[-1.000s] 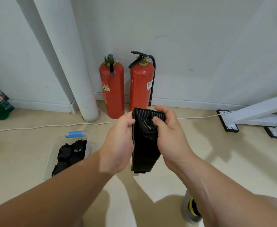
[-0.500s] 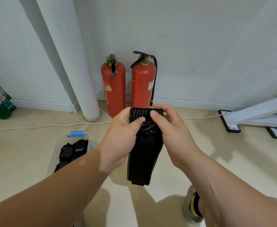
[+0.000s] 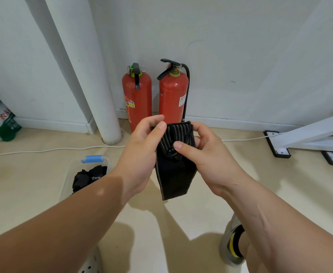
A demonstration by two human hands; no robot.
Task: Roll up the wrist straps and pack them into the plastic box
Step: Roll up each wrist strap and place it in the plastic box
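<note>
The beige floor (image 3: 33, 186) carries a plastic box (image 3: 68, 170), a white cable (image 3: 53, 149) and two red extinguishers (image 3: 137, 101) (image 3: 172, 99).

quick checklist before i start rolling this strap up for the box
1. Both the left hand and right hand pinch the wrist strap at its top end: ok.
2. Strap tail hangs free, flat, untwisted: ok.
3. Roll begun at the top: cannot tell, the cloth is bunched there.
4. The plastic box is open: ok.
5. Room left beside the rolled straps in it: cannot tell, the left forearm covers the near part.

The left forearm (image 3: 73, 219) covers part of the plastic box (image 3: 67, 178); an edge crops the green bag (image 3: 2, 125).
</note>
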